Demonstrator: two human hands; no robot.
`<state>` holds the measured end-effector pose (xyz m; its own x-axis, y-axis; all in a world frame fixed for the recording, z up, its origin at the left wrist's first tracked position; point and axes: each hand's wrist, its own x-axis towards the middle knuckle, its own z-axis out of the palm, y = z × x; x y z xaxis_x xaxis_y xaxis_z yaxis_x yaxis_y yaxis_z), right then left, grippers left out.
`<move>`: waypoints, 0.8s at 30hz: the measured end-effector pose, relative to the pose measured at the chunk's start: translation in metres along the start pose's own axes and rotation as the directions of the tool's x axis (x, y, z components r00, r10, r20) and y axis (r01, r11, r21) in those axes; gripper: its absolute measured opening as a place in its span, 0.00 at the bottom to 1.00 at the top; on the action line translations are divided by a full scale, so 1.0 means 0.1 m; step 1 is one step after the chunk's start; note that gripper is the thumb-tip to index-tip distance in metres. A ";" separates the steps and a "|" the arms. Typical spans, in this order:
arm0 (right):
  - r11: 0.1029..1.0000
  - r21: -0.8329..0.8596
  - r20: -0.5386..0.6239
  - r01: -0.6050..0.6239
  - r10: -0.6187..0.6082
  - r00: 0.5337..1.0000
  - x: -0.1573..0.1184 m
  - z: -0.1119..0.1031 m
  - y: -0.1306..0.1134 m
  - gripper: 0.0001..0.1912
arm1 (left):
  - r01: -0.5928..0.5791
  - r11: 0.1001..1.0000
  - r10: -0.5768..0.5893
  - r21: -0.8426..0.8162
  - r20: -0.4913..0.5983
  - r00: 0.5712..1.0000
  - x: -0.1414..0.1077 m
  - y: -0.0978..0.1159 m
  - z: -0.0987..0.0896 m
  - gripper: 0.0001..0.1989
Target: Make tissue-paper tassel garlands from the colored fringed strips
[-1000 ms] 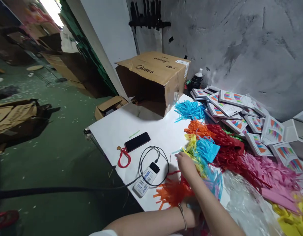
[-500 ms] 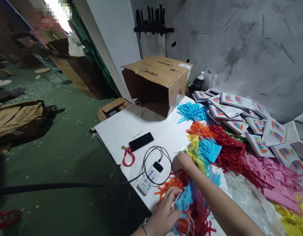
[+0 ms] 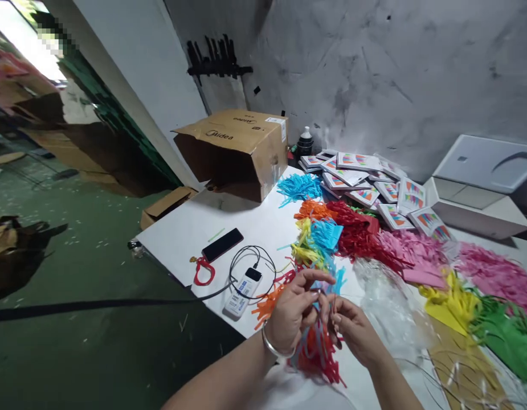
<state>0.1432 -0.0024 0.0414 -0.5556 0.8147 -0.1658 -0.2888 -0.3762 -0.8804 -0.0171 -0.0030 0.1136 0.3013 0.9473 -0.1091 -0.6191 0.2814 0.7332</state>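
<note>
My left hand (image 3: 291,310), with a silver bangle at the wrist, is raised over a bunch of red tissue-paper fringe (image 3: 321,356). Its thumb and fingers close on something small that I cannot make out. Beside it my right hand (image 3: 355,330) pinches what looks like a thin strand, the two sets of fingertips almost meeting. Blue fringe (image 3: 326,233) and yellow fringe (image 3: 305,247) lie just beyond the hands. Orange fringe (image 3: 265,304) pokes out left of my left hand.
A power bank (image 3: 242,293) with a coiled cable and a phone (image 3: 223,245) lie to the left. Behind stands an open cardboard box (image 3: 269,165). Printed packets (image 3: 359,162), dark red fringe (image 3: 357,230), crumpled clear plastic (image 3: 380,296) and green fringe (image 3: 509,336) fill the right side.
My right hand has drawn back from the yellow fringe towards me, and my left hand has risen to meet it. Both are now together above the red fringe. The view has swung right.
</note>
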 end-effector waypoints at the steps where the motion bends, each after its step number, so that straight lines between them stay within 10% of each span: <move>1: 0.999 0.018 0.011 0.037 -0.037 0.999 -0.07 0.03 0.00 0.13 | -0.003 1.000 0.004 -0.009 0.039 0.999 0.03 -0.01 0.14 0.12; 5: 0.993 0.039 0.071 0.111 -0.114 0.991 -0.32 0.06 -0.11 0.09 | -0.051 0.999 0.049 0.018 0.098 0.994 0.13 -0.12 0.56 0.11; 9: 0.966 0.181 0.012 0.184 -0.189 0.982 -0.76 -0.22 -0.32 0.08 | -0.249 0.893 0.224 0.374 0.110 0.968 0.21 -0.19 0.43 0.14; 11: 0.954 0.237 -0.016 0.183 -0.185 0.983 -1.03 -0.40 -0.39 0.08 | -0.233 0.701 0.173 0.674 0.156 0.972 0.22 -0.28 0.15 0.20; 13: 0.951 0.260 -0.029 0.166 -0.164 0.986 -1.26 -0.54 -0.40 0.09 | -0.185 0.326 -0.021 0.927 0.202 0.979 0.22 -0.47 -0.17 0.32; 15: 0.951 0.274 -0.035 0.145 -0.141 0.989 -1.43 -0.60 -0.35 0.10 | -0.193 -0.052 -0.252 0.980 0.174 0.952 0.21 -0.73 -0.48 0.42; 17: 0.951 0.290 -0.031 0.111 -0.106 0.994 -1.53 -0.62 -0.25 0.13 | -0.208 -0.242 -0.352 0.948 0.114 0.929 0.22 -0.98 -0.70 0.42; 24: 0.976 0.058 -0.050 -0.208 0.211 0.976 -1.85 -1.01 -0.04 0.19 | 0.041 -0.253 -0.002 0.967 -0.043 0.999 0.54 -0.88 -1.00 0.24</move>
<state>0.3259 -0.1069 0.0303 -0.5646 0.7381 -0.3695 -0.2115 -0.5621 -0.7996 -0.0189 0.0387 -0.0240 0.2714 0.9523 -0.1394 0.8700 -0.1808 0.4587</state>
